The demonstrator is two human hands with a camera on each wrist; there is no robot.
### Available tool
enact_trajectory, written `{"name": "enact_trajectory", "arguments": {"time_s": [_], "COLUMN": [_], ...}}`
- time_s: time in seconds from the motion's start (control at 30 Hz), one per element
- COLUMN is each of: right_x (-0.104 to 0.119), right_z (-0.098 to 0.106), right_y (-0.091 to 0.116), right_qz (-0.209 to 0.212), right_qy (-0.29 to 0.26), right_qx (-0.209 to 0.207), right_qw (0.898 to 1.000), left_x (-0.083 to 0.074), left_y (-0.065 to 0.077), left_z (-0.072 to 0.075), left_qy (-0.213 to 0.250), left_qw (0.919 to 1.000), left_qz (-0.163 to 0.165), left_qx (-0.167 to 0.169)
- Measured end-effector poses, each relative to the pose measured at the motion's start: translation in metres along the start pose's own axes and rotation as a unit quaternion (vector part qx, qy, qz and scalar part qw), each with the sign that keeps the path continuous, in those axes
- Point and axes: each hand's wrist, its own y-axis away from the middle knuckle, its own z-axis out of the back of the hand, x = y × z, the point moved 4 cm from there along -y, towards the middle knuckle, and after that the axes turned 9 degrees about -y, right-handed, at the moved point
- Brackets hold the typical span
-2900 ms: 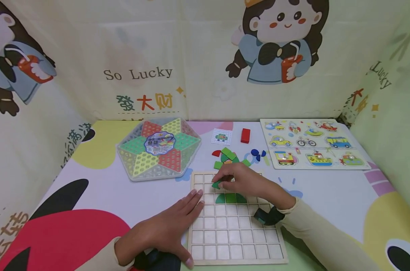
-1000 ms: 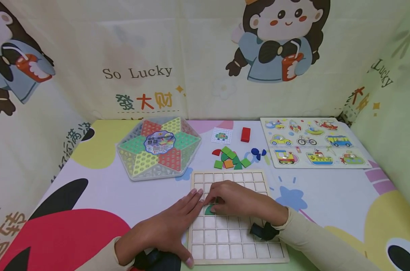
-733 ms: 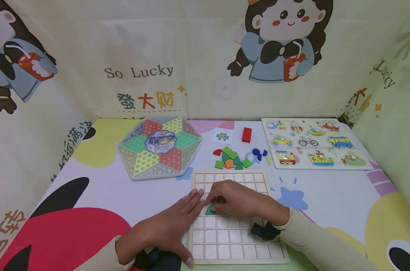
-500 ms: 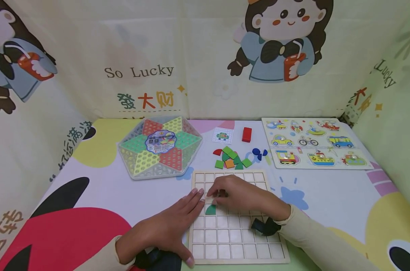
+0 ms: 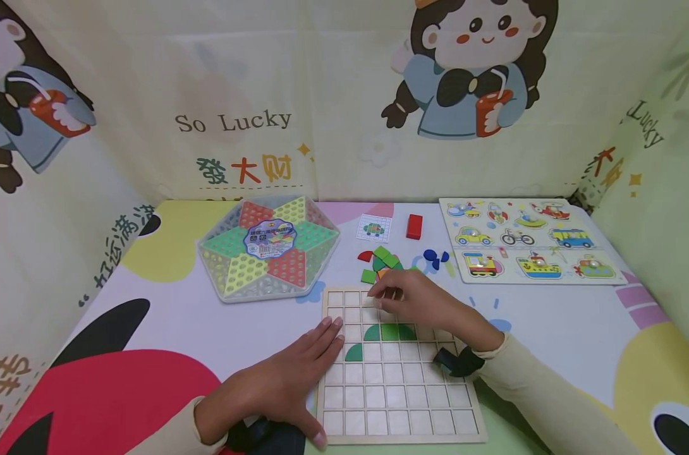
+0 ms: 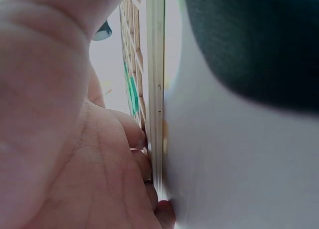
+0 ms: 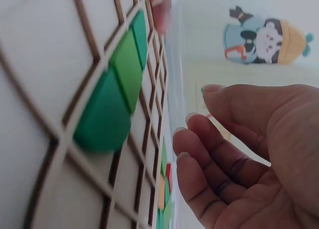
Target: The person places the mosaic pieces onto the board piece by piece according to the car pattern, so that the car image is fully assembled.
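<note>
A pale wooden grid board (image 5: 378, 399) lies at the middle of the table's near side. My left hand (image 5: 284, 376) rests along its left edge with straight fingers, the fingertips on the frame in the left wrist view. Within the grid sit a bright green square (image 5: 389, 332), a darker green quarter-round piece (image 5: 371, 333) on its left and a matching quarter-round (image 7: 104, 114) on its right. One cell lower and further left lies another green quarter-round (image 5: 353, 352). Over the board's far edge hovers my right hand (image 5: 421, 306), fingers loosely curved and holding nothing.
Beyond the board lie loose green, red and orange pieces (image 5: 368, 276), blue pieces (image 5: 430, 254), a small pattern card (image 5: 374, 228) and a red block (image 5: 414, 226). A hexagonal bead box (image 5: 248, 272) stands back left; a vehicle puzzle board (image 5: 495, 249) lies back right.
My right hand has let go of the green quarter-round in the lower left cell, then lifted and moved away toward the board's far edge. My left hand has stayed put.
</note>
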Motion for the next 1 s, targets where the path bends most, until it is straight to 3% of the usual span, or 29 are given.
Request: {"name": "enact_trajectory", "arguments": {"time_s": [0.37,0.6,1.0], "right_x": [-0.021,-0.034,-0.055], "right_z": [0.025,0.037,0.054], "right_y": [-0.004,-0.002,-0.003], "right_qz": [-0.035,-0.076,-0.093], "right_qy": [0.022,0.033,0.025], "right_qx": [-0.066,-0.075,-0.096], "right_qw": [0.997,0.994,0.991], "left_x": [0.002,0.002,0.001], "left_y": [-0.001,-0.001,0.000], "left_z": [-0.003,-0.002,-0.001], "left_qy": [0.011,0.012,0.003], "left_qw": [0.9999,0.9999,1.0000], "left_qz": [-0.002,0.001,-0.004], "left_qx": [0.001,0.004,-0.006]}}
